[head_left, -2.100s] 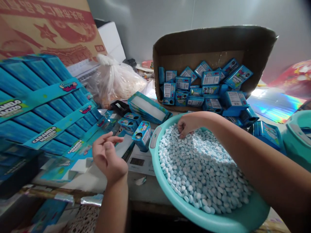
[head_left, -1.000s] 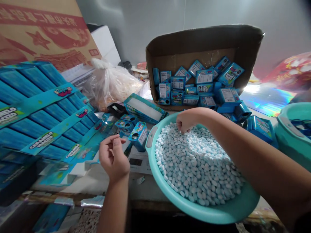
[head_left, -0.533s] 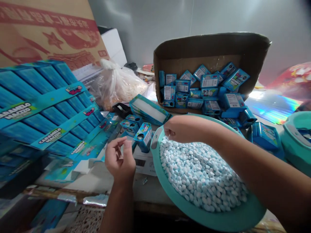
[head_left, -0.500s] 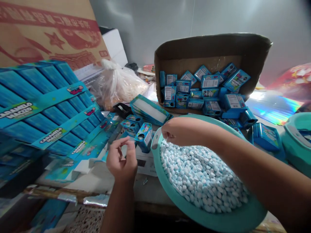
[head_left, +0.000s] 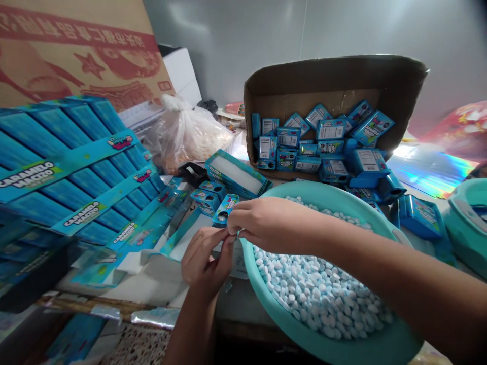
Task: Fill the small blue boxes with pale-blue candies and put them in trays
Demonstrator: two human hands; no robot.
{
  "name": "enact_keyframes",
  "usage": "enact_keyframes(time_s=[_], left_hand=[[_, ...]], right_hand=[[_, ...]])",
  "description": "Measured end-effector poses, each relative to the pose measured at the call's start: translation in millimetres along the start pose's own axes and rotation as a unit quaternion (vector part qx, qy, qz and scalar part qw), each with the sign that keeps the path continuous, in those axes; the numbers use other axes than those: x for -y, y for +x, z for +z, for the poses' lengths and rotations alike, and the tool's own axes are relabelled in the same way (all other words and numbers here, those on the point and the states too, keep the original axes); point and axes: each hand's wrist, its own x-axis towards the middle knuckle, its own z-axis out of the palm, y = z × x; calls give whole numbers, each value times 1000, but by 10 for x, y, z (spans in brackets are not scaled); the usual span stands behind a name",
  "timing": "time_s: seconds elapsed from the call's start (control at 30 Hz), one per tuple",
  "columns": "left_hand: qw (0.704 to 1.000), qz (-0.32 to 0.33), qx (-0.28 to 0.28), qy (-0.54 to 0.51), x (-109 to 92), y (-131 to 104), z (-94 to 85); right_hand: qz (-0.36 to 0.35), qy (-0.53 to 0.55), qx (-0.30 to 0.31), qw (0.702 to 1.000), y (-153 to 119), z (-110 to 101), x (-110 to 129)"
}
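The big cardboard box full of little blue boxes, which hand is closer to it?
Right. The right hand hovers over the basin's near-left rim, just below the cardboard box; the left hand sits lower and further left.

The big tub (head_left: 335, 350) at the lower right is smooth, shiny plastic, and the candies (head_left: 319, 294) in it look matt and chalky. The small boxes (head_left: 331, 133) sit in a rough brown cardboard box (head_left: 335, 76). At upper left, a bag (head_left: 190, 134) is thin, crinkly see-through plastic.
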Motion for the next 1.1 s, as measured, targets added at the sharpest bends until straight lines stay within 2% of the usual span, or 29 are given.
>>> enact_keyframes(time_s=[0.1,0.17,0.33,0.4,0.53,0.67,0.83,0.97,1.1], left_hand=[[997,-22,-49,52,57,-9,9],[991,-56,-58,103,105,-6,14],[986,-54,16,155,191,20,20],[985,-65,24,157,192,27,20],[986,-116,14,116,154,27,16],[973,-210,-59,73,126,10,33],[917,-351,-186,-40,162,7,85],[888,-382,-229,-116,214,12,91],[887,-380,-242,-97,212,21,80]], right_hand=[[17,-4,-18,1000,-6,53,-62],[35,-17,5,999,-24,66,-100],[93,-46,183,978,-97,32,-119],[94,-49,202,974,-111,19,-106],[84,-48,203,974,-107,19,-102],[109,-35,224,968,-100,17,-113],[135,-31,280,950,-70,-5,-91],[143,-11,299,943,-41,-13,-104],[131,-15,283,950,-43,-32,-120]])
